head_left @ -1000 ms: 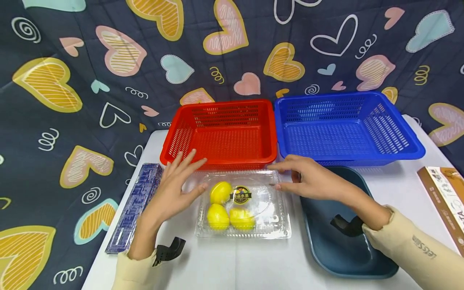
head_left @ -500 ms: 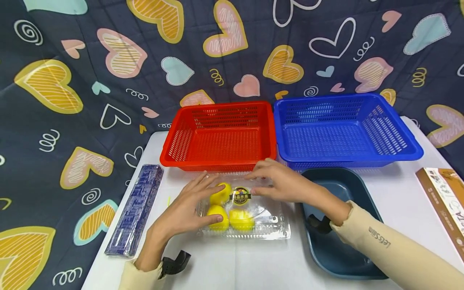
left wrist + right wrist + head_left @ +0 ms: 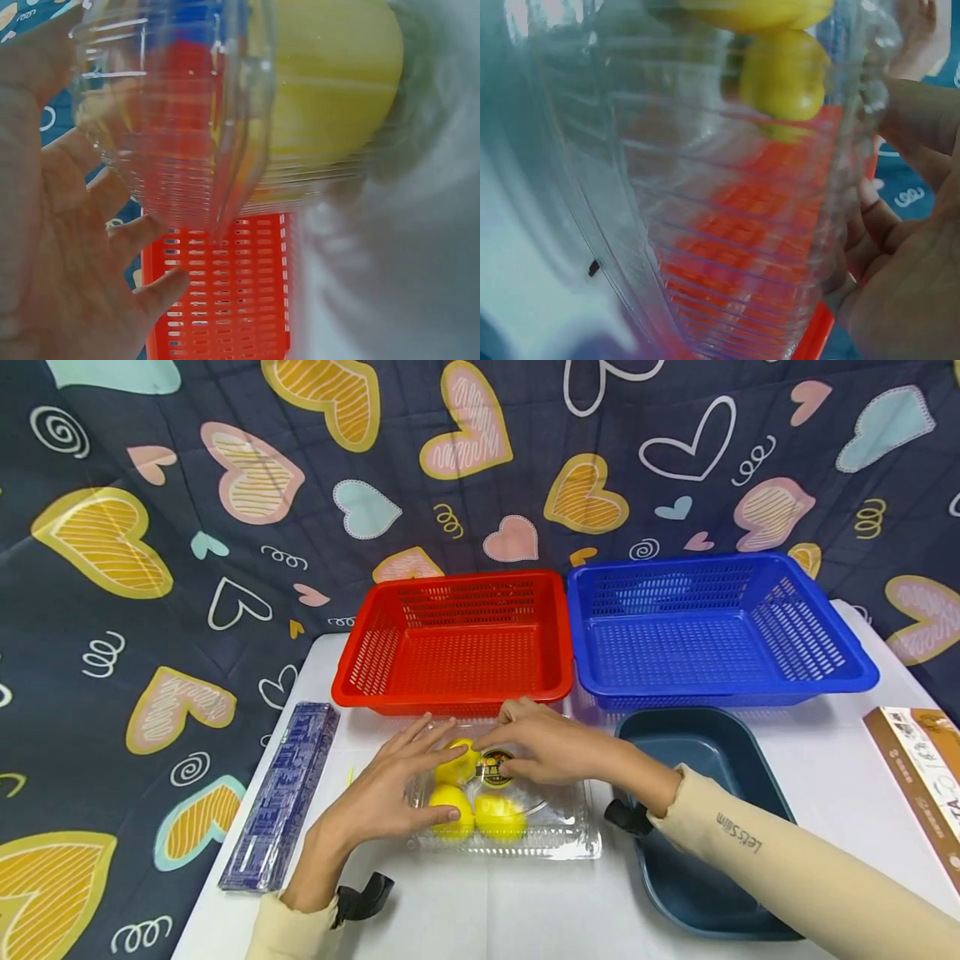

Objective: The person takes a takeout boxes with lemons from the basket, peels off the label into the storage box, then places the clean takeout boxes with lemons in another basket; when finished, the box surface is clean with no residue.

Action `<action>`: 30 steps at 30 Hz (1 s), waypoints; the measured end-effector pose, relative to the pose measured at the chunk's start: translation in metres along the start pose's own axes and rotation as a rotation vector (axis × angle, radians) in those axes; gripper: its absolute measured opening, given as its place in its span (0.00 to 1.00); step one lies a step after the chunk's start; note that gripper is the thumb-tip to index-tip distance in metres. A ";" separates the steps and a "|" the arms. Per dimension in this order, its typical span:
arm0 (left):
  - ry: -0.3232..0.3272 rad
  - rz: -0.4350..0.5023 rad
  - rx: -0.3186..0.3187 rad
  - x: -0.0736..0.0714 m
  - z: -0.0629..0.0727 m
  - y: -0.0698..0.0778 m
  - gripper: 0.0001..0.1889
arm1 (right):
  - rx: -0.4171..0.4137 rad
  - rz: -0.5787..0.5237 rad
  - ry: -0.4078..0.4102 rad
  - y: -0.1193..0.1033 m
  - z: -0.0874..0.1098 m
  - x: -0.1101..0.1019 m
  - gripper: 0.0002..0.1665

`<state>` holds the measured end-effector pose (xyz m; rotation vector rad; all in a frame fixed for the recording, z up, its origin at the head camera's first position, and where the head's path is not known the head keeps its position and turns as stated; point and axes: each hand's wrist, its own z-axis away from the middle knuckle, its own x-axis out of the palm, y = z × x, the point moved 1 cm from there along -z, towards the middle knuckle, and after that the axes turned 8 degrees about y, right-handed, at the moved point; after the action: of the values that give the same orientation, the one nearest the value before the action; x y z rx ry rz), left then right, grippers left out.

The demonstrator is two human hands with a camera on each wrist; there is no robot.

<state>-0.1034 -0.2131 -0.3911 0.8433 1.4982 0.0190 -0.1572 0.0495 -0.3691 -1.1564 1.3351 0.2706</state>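
A clear plastic clamshell fruit box [image 3: 558, 839] with a round label [image 3: 496, 769] lies on the white table, its lid down. Three yellow lemons [image 3: 501, 817] sit in its left part. My left hand [image 3: 386, 785] lies over the box's left edge, fingers spread and thumb near the front lemon. Across the lid reaches my right hand [image 3: 551, 747], its thumb tip by the label and its index finger pointing left at the back lemon. The other right fingers curl under. In the right wrist view, the right fingers [image 3: 874, 217] are close along the lid's ridged side.
Behind the box stand a red basket [image 3: 472, 700] and a blue basket [image 3: 720, 689], side by side. A dark teal tray [image 3: 720, 860] is under the right forearm. A blue patterned packet [image 3: 277, 802] lies at the left, a brown and white box [image 3: 918, 785] at the right.
My left hand has come down and right onto the box's left edge. My right hand has moved left from the box's right side to over the label.
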 end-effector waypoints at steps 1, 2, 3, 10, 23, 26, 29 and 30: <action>0.003 0.001 0.001 0.000 0.000 -0.001 0.40 | 0.000 0.007 -0.013 0.000 -0.001 0.001 0.23; 0.008 0.002 0.005 0.001 -0.001 -0.001 0.40 | 0.000 0.015 -0.023 -0.001 -0.002 0.001 0.23; 0.013 0.003 0.009 0.001 -0.001 -0.002 0.39 | -0.001 0.023 -0.025 -0.001 -0.002 0.001 0.23; 0.046 0.018 0.011 0.007 -0.003 -0.004 0.36 | 0.008 -0.038 0.000 0.002 -0.003 0.002 0.17; 0.067 0.026 0.006 0.009 -0.004 -0.002 0.35 | 0.047 -0.237 0.026 0.002 -0.008 0.003 0.11; 0.062 0.023 0.023 0.010 -0.004 -0.002 0.35 | 0.031 -0.223 0.030 0.002 -0.009 0.002 0.10; 0.059 0.026 0.026 0.010 -0.005 -0.002 0.34 | 0.022 -0.225 0.040 0.002 -0.010 0.001 0.09; 0.059 0.027 0.029 0.009 -0.006 -0.002 0.34 | 0.019 -0.232 0.044 0.002 -0.010 0.001 0.09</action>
<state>-0.1081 -0.2072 -0.3991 0.8929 1.5456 0.0432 -0.1641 0.0426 -0.3687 -1.2942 1.2251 0.0645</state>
